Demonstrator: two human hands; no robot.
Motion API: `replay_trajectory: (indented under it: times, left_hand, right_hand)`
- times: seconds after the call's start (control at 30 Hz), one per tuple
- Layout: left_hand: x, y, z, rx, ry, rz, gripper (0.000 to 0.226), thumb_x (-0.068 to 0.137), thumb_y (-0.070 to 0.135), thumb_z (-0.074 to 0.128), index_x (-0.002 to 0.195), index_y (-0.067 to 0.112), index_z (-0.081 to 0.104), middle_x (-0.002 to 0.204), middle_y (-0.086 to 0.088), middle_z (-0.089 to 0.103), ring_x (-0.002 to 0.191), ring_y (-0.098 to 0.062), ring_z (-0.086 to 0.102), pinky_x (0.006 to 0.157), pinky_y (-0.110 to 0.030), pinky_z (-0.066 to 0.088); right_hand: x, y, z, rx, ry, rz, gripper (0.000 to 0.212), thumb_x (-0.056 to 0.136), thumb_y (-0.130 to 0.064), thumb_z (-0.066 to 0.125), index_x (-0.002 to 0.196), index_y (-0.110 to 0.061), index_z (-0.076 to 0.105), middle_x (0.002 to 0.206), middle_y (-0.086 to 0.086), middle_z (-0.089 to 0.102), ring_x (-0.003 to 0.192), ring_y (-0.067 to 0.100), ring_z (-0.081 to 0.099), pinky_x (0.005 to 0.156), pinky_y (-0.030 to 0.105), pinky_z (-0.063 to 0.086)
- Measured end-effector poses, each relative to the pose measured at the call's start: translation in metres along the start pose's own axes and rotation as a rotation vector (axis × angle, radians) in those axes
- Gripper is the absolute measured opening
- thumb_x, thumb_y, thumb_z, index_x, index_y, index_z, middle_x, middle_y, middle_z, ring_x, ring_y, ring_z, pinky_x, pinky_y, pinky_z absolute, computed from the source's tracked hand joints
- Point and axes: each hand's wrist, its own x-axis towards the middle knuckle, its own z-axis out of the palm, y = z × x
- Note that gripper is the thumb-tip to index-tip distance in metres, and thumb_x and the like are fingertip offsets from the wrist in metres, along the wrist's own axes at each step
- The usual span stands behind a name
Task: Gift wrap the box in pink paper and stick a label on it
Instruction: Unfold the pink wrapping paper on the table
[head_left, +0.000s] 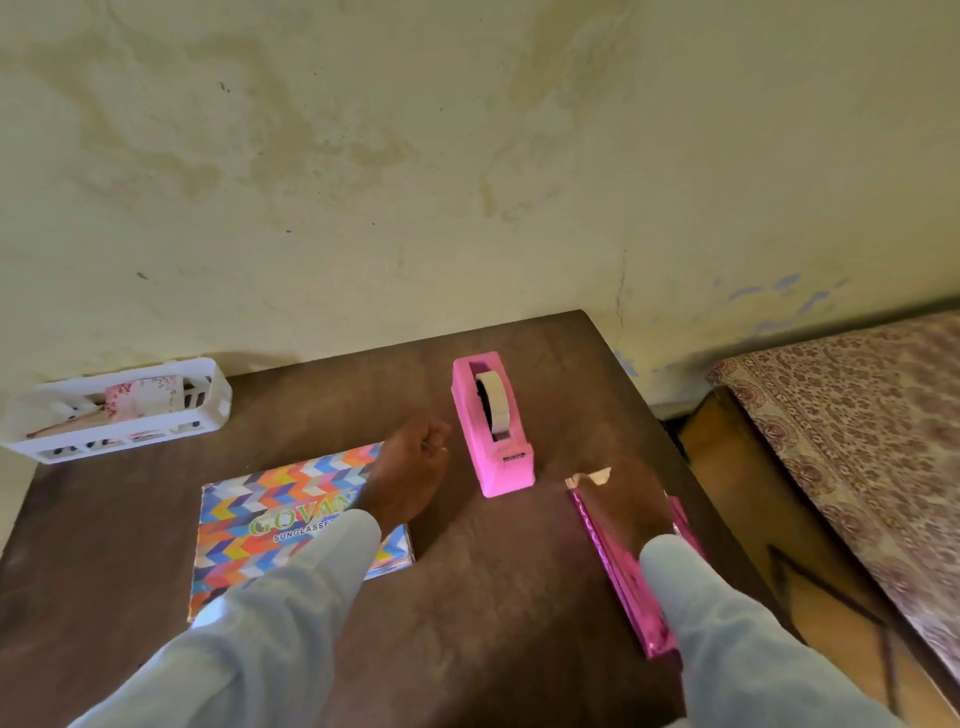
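The box (270, 525) is flat, with a colourful zigzag print and the word "SUNGLASSES", and lies on the brown table (519, 597) at the left. My left hand (413, 467) hovers over its far right corner with the fingers curled, and nothing shows in them. A folded strip of shiny pink paper (618, 577) lies at the table's right edge. My right hand (623, 506) lies over its far end and is blurred. A pale scrap (595, 475) shows at the fingertips. Whether the fingers pinch anything is unclear.
A pink tape dispenser (493, 431) with a roll of pale tape stands between my hands. A white slotted basket (117, 410) with a floral item and small supplies sits at the back left against the wall. A bed with a patterned cover (857, 426) is to the right of the table.
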Motion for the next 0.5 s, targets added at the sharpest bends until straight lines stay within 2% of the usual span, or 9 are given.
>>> replay_trajectory:
  times: [0.1, 0.17, 0.27, 0.37, 0.5]
  left_hand:
    - [-0.011, -0.009, 0.000, 0.015, -0.006, 0.037, 0.009, 0.103, 0.028, 0.050, 0.100, 0.028, 0.058, 0.100, 0.007, 0.063, 0.082, -0.006, 0.058, 0.065, -0.015, 0.041]
    - [-0.020, -0.011, -0.001, 0.015, -0.016, 0.075, 0.009, 0.102, 0.025, 0.050, 0.104, 0.027, 0.059, 0.101, 0.009, 0.060, 0.089, -0.009, 0.059, 0.072, -0.018, 0.042]
    - [-0.034, -0.012, -0.003, 0.009, -0.072, 0.111, 0.011, 0.101, 0.020, 0.051, 0.107, 0.024, 0.059, 0.105, 0.008, 0.059, 0.098, -0.011, 0.057, 0.085, -0.024, 0.042]
    - [-0.042, -0.020, -0.006, -0.003, -0.115, 0.120, 0.013, 0.099, 0.015, 0.053, 0.103, 0.028, 0.056, 0.108, 0.006, 0.063, 0.101, -0.012, 0.059, 0.087, -0.023, 0.043]
    - [-0.054, -0.034, -0.012, -0.012, -0.141, 0.099, 0.015, 0.098, 0.015, 0.055, 0.109, 0.025, 0.061, 0.112, 0.007, 0.064, 0.101, -0.010, 0.060, 0.084, -0.019, 0.042]
  right_hand:
    - [-0.033, 0.037, 0.011, -0.272, -0.072, 0.067, 0.087, 0.076, -0.069, 0.068, 0.142, -0.019, 0.042, 0.142, 0.007, 0.051, 0.130, 0.030, 0.051, 0.103, 0.043, 0.047]
    - [-0.052, 0.051, 0.022, -0.320, -0.134, 0.104, 0.092, 0.075, -0.069, 0.069, 0.145, -0.020, 0.035, 0.146, 0.007, 0.045, 0.135, 0.031, 0.045, 0.108, 0.045, 0.044]
    - [-0.067, 0.057, 0.029, -0.300, -0.125, 0.088, 0.067, 0.087, -0.056, 0.064, 0.139, -0.021, 0.042, 0.141, 0.005, 0.049, 0.128, 0.026, 0.050, 0.104, 0.041, 0.048]
    - [-0.075, 0.051, 0.032, -0.268, -0.055, 0.072, 0.041, 0.096, -0.039, 0.058, 0.131, -0.018, 0.052, 0.132, 0.005, 0.057, 0.117, 0.022, 0.058, 0.099, 0.037, 0.052]
    - [-0.081, 0.042, 0.032, -0.227, 0.030, 0.131, 0.031, 0.101, -0.025, 0.050, 0.128, -0.014, 0.060, 0.125, 0.006, 0.065, 0.110, 0.023, 0.065, 0.095, 0.038, 0.056]
